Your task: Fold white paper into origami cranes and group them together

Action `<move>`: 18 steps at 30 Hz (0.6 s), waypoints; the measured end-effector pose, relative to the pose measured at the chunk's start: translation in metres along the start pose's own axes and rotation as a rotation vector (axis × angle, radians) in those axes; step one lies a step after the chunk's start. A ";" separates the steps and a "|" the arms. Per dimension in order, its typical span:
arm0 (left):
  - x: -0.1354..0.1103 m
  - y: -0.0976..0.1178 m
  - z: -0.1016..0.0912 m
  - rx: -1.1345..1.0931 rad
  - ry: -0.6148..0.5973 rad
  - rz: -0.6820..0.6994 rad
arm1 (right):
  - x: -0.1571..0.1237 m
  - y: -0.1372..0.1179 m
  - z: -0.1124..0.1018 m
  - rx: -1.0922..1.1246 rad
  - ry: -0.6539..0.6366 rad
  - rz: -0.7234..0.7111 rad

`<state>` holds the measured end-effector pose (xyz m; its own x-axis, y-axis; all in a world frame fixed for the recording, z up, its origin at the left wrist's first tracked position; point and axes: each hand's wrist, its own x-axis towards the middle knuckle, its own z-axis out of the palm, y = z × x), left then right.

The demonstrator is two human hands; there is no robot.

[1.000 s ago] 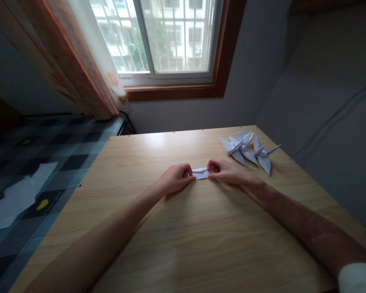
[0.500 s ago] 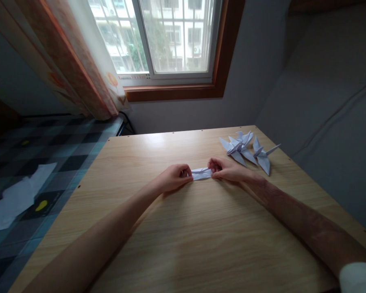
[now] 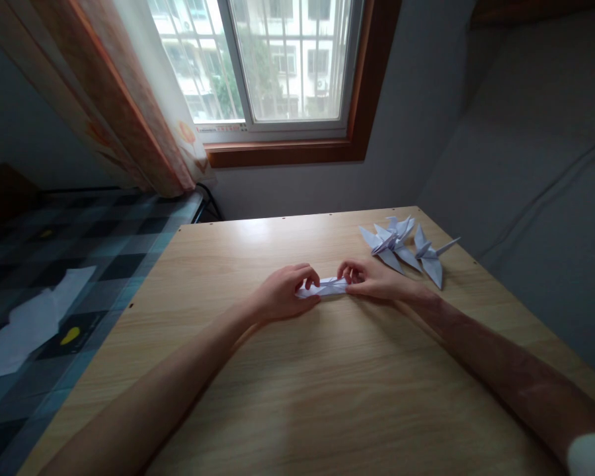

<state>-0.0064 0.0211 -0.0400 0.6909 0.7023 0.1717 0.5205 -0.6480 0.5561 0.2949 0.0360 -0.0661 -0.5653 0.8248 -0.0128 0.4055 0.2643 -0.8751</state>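
Note:
A small folded piece of white paper (image 3: pixel 327 287) lies on the wooden table (image 3: pixel 327 396) between my two hands. My left hand (image 3: pixel 282 294) pinches its left end with curled fingers. My right hand (image 3: pixel 371 280) pinches its right end, thumb and fingers pressed together. Both forearms rest low over the tabletop. The middle of the paper shows; its ends are hidden by my fingers.
Several finished white paper cranes (image 3: pixel 401 244) sit at the table's far right. A window (image 3: pixel 277 59) with an orange curtain (image 3: pixel 123 106) lies beyond. Left of the table is a checked bed cover (image 3: pixel 54 264) with white paper sheets (image 3: pixel 24 324). A grey sofa (image 3: pixel 540 198) stands right.
My left hand has slid slightly right along the paper and its fingers now curl over the left end. The paper looks a little longer and flatter. The view shifted slightly.

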 end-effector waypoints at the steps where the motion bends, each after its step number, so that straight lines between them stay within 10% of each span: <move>1: 0.000 0.001 0.002 0.059 0.025 0.025 | -0.001 -0.002 0.002 -0.037 0.012 -0.012; 18: 0.003 -0.009 0.012 0.240 -0.039 0.217 | -0.001 -0.018 0.033 -0.362 0.312 -0.201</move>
<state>-0.0026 0.0255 -0.0539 0.8151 0.5313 0.2311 0.4592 -0.8356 0.3014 0.2643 0.0143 -0.0662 -0.4393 0.8349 0.3316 0.5647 0.5437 -0.6209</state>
